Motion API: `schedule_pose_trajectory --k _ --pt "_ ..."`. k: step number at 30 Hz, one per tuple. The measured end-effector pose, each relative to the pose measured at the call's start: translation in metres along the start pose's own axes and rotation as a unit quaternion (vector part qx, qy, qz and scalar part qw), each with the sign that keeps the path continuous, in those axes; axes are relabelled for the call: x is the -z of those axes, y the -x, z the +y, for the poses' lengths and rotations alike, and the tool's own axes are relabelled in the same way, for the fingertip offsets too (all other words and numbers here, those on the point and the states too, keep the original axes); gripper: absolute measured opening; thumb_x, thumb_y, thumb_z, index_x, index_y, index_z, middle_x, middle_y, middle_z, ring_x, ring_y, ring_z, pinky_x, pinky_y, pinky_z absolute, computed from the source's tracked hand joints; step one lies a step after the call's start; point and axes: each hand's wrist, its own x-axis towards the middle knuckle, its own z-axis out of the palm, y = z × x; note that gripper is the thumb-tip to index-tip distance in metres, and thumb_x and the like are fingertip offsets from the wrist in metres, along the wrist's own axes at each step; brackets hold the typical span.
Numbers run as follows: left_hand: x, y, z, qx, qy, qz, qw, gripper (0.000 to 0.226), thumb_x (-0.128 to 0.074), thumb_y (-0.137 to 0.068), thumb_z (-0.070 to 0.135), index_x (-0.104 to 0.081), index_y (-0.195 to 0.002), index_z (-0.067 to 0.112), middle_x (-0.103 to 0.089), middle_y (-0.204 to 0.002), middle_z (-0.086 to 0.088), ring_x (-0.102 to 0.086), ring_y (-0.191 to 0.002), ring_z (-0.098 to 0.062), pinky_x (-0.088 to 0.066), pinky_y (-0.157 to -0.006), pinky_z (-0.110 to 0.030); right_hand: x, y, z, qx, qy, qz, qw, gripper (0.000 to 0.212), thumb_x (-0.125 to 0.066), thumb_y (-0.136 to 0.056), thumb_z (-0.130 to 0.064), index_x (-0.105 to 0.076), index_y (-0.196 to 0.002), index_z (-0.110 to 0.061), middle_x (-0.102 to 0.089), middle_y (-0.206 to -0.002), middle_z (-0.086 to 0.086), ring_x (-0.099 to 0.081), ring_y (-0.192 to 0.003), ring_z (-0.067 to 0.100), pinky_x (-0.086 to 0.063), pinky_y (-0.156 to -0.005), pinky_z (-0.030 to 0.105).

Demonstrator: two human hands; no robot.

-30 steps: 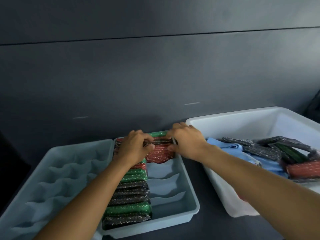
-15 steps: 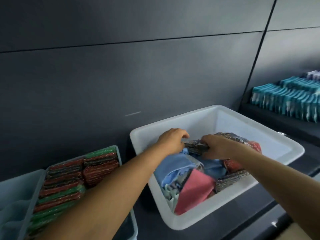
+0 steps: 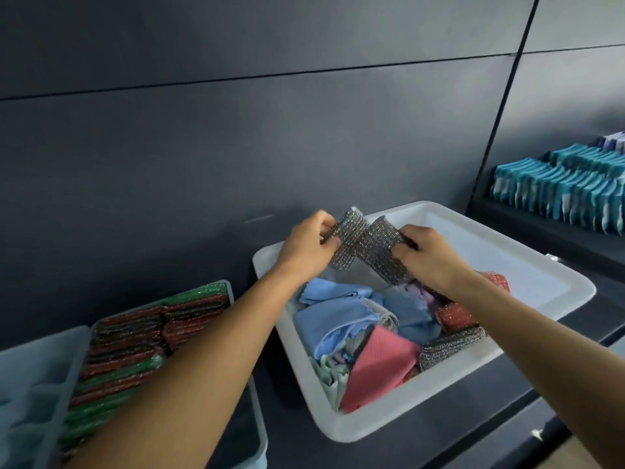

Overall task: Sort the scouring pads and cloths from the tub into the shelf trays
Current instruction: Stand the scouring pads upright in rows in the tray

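Above the white tub [image 3: 558,292] I hold two silver scouring pads. My left hand [image 3: 304,247] pinches one silver pad [image 3: 348,236] and my right hand [image 3: 429,257] grips the other silver pad [image 3: 382,252]; the two pads overlap in the middle. In the tub lie blue cloths [image 3: 338,319], a pink cloth [image 3: 378,363], red pads [image 3: 453,318] and another silver pad [image 3: 449,346]. At the left, a pale blue tray [image 3: 257,431] holds rows of green, red and dark pads [image 3: 135,343]; my left forearm hides part of it.
A second pale blue tray [image 3: 30,377] with moulded slots sits at the far left. Teal and white sponges [image 3: 568,184] fill a dark shelf at the right. A dark wall panel stands close behind the tub and trays.
Both hands left the pad tray, reached into the white tub and have now lifted two silver pads out above it. My view swung right toward the tub.
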Motion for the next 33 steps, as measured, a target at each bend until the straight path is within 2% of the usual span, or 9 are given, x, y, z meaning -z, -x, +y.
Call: schedule_pose_trajectory --k 4,7,10,12,15,18,22,27,33 --pt "0.061 0.046 -0.006 0.010 0.124 0.120 0.985 0.020 -0.065 -0.088 0.013 -0.059 -0.106 0.017 -0.070 -0.104 0.002 -0.066 -0.096 -0.010 -0.053 -0.091 -0.032 -0.015 0.016 -0.036 0.019 -0.159 -0.012 0.987 0.015 -0.057 -0.087 -0.006 -0.052 -0.075 0.001 -0.048 -0.058 0.005 -0.045 -0.054 0.018 -0.039 -0.052 0.033" --pt "0.105 0.086 -0.023 0.026 0.126 0.143 0.981 0.020 -0.065 -0.089 0.016 -0.059 -0.108 0.019 -0.069 -0.106 0.006 -0.066 -0.098 -0.007 -0.053 -0.091 -0.031 -0.031 0.024 -0.063 0.063 -0.224 -0.030 0.972 0.022 -0.062 -0.086 0.000 -0.053 -0.067 -0.009 -0.047 -0.047 -0.011 -0.046 -0.051 0.011 -0.051 -0.060 0.046" --pt "0.137 0.122 -0.042 0.047 0.068 0.117 0.990 0.020 -0.065 -0.090 0.021 -0.058 -0.108 0.023 -0.067 -0.108 0.009 -0.063 -0.103 -0.005 -0.050 -0.094 -0.028 -0.047 0.031 -0.089 0.086 -0.270 -0.053 0.958 0.010 -0.063 -0.087 -0.001 -0.056 -0.082 0.002 -0.056 -0.063 0.006 -0.054 -0.063 0.021 -0.054 -0.066 0.052" --pt "0.150 0.142 -0.052 0.059 0.032 0.102 0.993 0.018 -0.065 -0.090 0.020 -0.058 -0.105 0.026 -0.064 -0.105 0.015 -0.061 -0.102 -0.003 -0.048 -0.092 -0.025 -0.059 0.036 -0.103 0.090 -0.291 -0.066 0.950 0.006 -0.062 -0.089 -0.002 -0.057 -0.085 -0.003 -0.061 -0.075 0.014 -0.058 -0.069 0.023 -0.056 -0.067 0.045" --pt "0.157 0.164 -0.066 0.070 -0.047 0.050 0.995 0.023 -0.066 -0.090 0.022 -0.060 -0.112 0.025 -0.060 -0.109 0.014 -0.058 -0.105 -0.005 -0.045 -0.091 -0.026 -0.074 0.041 -0.117 0.103 -0.307 -0.074 0.943 0.009 -0.062 -0.089 -0.002 -0.057 -0.086 -0.009 -0.065 -0.074 0.007 -0.060 -0.062 0.011 -0.053 -0.056 0.025" --pt "0.151 0.173 -0.076 0.054 -0.184 0.022 0.981 0.026 -0.063 -0.092 0.027 -0.060 -0.117 0.029 -0.064 -0.117 0.013 -0.060 -0.106 -0.007 -0.039 -0.082 -0.023 -0.085 0.044 -0.126 0.106 -0.310 -0.081 0.941 0.008 -0.063 -0.088 -0.003 -0.060 -0.096 -0.004 -0.068 -0.080 0.006 -0.062 -0.065 0.011 -0.053 -0.054 0.023" --pt "0.139 0.172 -0.084 0.037 -0.323 0.019 0.946 0.026 -0.058 -0.094 0.025 -0.059 -0.120 0.029 -0.069 -0.110 0.008 -0.053 -0.058 -0.004 -0.039 -0.056 -0.019 -0.092 0.048 -0.132 0.108 -0.325 -0.077 0.936 0.014 -0.064 -0.088 -0.004 -0.059 -0.099 0.002 -0.068 -0.086 0.015 -0.062 -0.069 0.019 -0.053 -0.057 0.030" --pt "0.133 0.167 -0.091 -0.004 -0.348 0.041 0.937 0.033 -0.057 -0.090 0.009 -0.067 -0.118 0.025 -0.070 -0.117 0.002 -0.067 -0.094 -0.018 -0.053 -0.078 -0.032 -0.092 0.053 -0.127 0.105 -0.322 -0.076 0.938 0.005 -0.064 -0.087 -0.003 -0.061 -0.090 -0.006 -0.069 -0.077 0.006 -0.062 -0.066 0.020 -0.053 -0.060 0.036" --pt "0.113 0.148 -0.102 0.021 -0.422 -0.007 0.906 0.037 -0.054 -0.086 -0.003 -0.068 -0.111 0.020 -0.071 -0.101 -0.004 -0.066 -0.090 -0.024 -0.056 -0.077 -0.039 -0.093 0.058 -0.125 0.106 -0.322 -0.078 0.938 0.011 -0.064 -0.087 -0.001 -0.060 -0.086 -0.011 -0.070 -0.070 -0.004 -0.063 -0.066 0.019 -0.055 -0.067 0.043"
